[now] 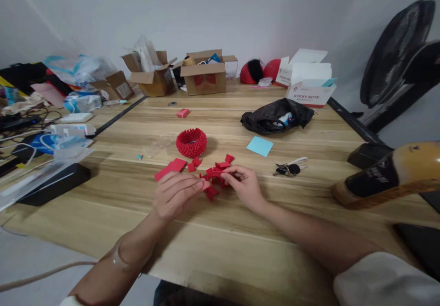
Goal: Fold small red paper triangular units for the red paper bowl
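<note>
Several small folded red paper pieces (210, 192) lie in a loose pile on the wooden table, between and just beyond my hands. My left hand (177, 193) has its fingers closed together at the pile's left edge, with a bit of red paper at the fingertips. From the right, my right hand (244, 186) pinches a red paper piece (217, 173) between thumb and forefinger. Flat red sheets (170, 169) rest beyond my left hand. A round red bowl made of many folded paper pieces (191, 143) stands upright behind the pile.
A blue paper square (260, 146), keys (290, 168) and a black bag (277, 116) lie to the right. A large bottle (388, 175) is at the right edge. Cardboard boxes (205, 79) stand at the back; a black object (57, 184) is at left.
</note>
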Demonstrator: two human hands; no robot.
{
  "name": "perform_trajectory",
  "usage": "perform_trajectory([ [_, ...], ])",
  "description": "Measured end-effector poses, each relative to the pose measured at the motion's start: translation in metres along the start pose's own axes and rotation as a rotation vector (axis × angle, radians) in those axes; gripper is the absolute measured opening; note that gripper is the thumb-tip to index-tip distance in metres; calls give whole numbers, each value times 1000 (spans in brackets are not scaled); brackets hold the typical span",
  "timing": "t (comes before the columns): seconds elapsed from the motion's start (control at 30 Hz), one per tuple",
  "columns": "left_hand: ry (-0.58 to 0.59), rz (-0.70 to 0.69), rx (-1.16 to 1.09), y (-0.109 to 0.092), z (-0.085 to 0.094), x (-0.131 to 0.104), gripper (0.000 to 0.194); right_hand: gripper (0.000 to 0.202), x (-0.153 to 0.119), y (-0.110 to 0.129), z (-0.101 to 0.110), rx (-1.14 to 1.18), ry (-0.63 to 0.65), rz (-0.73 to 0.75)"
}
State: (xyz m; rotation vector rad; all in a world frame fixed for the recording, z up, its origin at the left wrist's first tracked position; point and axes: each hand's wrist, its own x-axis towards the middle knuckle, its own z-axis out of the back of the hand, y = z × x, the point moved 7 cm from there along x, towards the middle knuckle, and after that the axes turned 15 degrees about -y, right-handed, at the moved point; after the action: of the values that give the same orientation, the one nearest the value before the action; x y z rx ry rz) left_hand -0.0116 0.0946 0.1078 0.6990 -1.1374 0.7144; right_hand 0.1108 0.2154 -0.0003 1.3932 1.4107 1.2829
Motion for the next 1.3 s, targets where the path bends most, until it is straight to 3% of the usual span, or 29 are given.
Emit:
perform_trajectory([
  [0.2,19,-28,-24,-4,1,0,30,13,-1,1,0,9,-8,-4],
  [0.57,2,-30,-38,-5,1,1,28,16,-1,4,-1,-18,-3,7],
  [0.67,-46,38,29,3,-5,-2,21,18,-2,5,-2,-14,19,-9],
  [0.73,-23,163,75,16,-11,-7,13,22,-2,4,-3,-5,29,-30],
  [0.83,150,363,130,43,-22,-20,6,25,-1,2,-2,10,13,-68],
  [1.03,584,745,340,99,-20,-49,23,34,1,5,4,22,-36,-46],
  [1.2,860,937,490,118,-10,-69,22,37,1,7,5,-3,-27,-25],
  [1.3,930,994,489,121,-8,-81,16,36,1,6,4,-23,-21,-16],
])
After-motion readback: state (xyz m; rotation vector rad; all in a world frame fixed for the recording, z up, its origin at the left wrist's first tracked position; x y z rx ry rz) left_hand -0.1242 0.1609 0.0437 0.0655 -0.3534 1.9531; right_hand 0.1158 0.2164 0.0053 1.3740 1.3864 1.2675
